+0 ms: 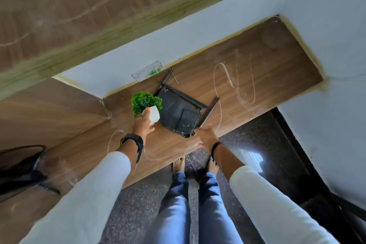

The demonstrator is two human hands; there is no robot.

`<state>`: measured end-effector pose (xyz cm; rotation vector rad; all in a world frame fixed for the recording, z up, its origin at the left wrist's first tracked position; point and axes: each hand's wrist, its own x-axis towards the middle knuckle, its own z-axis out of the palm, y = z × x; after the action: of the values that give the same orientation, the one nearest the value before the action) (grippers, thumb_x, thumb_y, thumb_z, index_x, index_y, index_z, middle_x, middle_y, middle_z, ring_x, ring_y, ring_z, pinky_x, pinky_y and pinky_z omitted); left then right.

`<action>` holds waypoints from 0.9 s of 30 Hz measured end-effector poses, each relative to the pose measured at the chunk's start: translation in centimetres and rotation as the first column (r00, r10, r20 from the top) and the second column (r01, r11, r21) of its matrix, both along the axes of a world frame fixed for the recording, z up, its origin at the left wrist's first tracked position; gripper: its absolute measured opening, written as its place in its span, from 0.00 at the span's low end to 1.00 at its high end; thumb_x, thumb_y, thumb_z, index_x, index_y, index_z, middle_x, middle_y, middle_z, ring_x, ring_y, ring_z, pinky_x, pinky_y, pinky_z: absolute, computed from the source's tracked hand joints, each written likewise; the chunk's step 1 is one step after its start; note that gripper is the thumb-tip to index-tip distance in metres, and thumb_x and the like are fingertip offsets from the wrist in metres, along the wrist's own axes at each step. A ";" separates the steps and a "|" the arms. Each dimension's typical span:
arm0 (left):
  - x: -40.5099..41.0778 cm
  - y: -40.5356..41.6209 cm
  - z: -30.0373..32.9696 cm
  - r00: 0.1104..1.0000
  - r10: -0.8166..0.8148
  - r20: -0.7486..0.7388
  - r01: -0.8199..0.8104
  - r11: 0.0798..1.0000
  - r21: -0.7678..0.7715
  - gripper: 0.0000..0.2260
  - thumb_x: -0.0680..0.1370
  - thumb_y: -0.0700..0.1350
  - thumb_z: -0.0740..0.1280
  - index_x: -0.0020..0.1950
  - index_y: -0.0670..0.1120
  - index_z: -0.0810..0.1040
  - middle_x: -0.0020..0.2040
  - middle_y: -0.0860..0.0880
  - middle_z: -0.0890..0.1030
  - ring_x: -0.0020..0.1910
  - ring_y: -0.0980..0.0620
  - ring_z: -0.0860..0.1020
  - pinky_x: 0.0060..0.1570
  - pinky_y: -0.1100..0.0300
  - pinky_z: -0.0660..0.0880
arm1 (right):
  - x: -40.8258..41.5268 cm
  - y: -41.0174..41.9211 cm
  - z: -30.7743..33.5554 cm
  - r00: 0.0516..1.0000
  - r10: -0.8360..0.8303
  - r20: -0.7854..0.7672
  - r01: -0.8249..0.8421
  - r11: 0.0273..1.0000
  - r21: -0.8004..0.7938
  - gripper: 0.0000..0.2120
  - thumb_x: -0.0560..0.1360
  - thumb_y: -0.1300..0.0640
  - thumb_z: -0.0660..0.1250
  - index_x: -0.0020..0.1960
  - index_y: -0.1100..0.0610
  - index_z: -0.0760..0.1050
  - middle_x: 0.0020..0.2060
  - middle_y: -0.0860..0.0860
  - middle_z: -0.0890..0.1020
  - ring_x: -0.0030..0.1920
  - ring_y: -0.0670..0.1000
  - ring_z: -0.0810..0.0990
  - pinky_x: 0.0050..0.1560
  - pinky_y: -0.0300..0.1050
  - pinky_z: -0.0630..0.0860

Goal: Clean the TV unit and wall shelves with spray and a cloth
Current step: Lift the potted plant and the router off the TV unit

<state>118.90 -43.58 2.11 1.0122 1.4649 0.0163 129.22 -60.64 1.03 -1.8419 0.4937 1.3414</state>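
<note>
On the counter (pixel 257 69), a potted plant (pixel 147 105) stands just left of a photo frame (pixel 178 115) lying face down, the two nearly touching. Behind them a small card (pixel 147 70) leans at the wall (pixel 198 33). The left hand (pixel 143 123) holds the plant's pot; the right hand (pixel 206 136) touches the frame's near corner. The floor (pixel 257 144) lies before the counter.

The one head view looks steeply down from above onto a wooden shelf (pixel 247 69) against the wall (pixel 198 31). Both forearms reach in from below, close to the lens.
</note>
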 end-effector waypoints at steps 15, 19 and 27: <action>5.6 4.5 -5.8 0.995 -0.085 -0.055 0.094 0.973 0.211 0.22 0.82 0.54 0.50 0.68 0.41 0.69 0.63 0.43 0.73 0.60 0.47 0.72 0.51 0.62 0.63 | 0.6 2.0 -7.9 0.982 -0.111 0.155 0.127 0.987 -0.099 0.21 0.73 0.61 0.69 0.62 0.62 0.65 0.57 0.58 0.76 0.54 0.58 0.77 0.57 0.52 0.75; 5.9 4.7 -6.8 0.980 -0.178 -0.087 0.194 0.955 0.226 0.21 0.82 0.53 0.53 0.62 0.39 0.73 0.57 0.41 0.77 0.50 0.47 0.73 0.44 0.62 0.66 | 0.8 2.3 -9.1 0.967 -0.229 0.109 0.238 0.968 -0.078 0.22 0.72 0.58 0.72 0.61 0.63 0.68 0.55 0.56 0.77 0.53 0.56 0.77 0.54 0.48 0.76; 4.5 4.1 -7.1 0.946 -0.277 -0.170 0.314 0.914 0.257 0.18 0.81 0.55 0.53 0.53 0.43 0.73 0.44 0.46 0.75 0.38 0.51 0.72 0.34 0.60 0.66 | 2.2 1.2 -7.9 0.947 -0.295 -0.127 0.305 0.950 0.070 0.14 0.74 0.54 0.71 0.54 0.60 0.74 0.42 0.50 0.79 0.40 0.46 0.75 0.39 0.42 0.73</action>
<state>123.39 -39.46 -4.99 1.4865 1.4378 -0.0634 131.40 -59.41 -6.85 -1.5501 0.7327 1.2424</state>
